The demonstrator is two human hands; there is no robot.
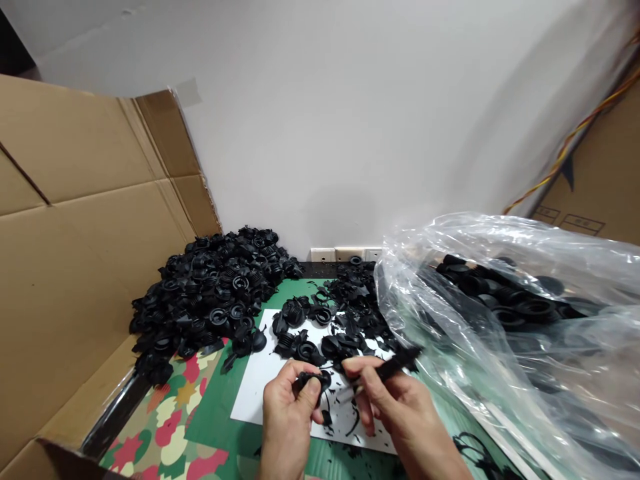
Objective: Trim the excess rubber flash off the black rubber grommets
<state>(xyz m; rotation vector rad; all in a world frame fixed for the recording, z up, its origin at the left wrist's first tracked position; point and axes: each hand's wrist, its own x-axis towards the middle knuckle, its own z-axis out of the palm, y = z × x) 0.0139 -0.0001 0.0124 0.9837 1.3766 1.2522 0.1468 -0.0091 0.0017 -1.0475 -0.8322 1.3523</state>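
Observation:
My left hand (289, 408) is closed around a black rubber part (325, 379), pinched between thumb and fingers. Part of it is hidden by the fingers. In my right hand (403, 403) is a black pen-shaped tool (401, 362), its back end slanting up to the right. The tool's working tip is too small to make out, and it points toward the rubber part. Under both hands lies a white sheet (251, 399) scattered with thin black scraps. More black ribbed rubber parts (306, 350) sit on the sheet just beyond my fingers.
A large heap of black rubber parts (220, 287) stands at the left against a cardboard box (90, 267). Trimmed black scraps (356, 293) are piled at the back. On the right, a clear plastic bag (450, 230) holds more parts. Wall sockets (350, 255) are behind the green board (215, 417).

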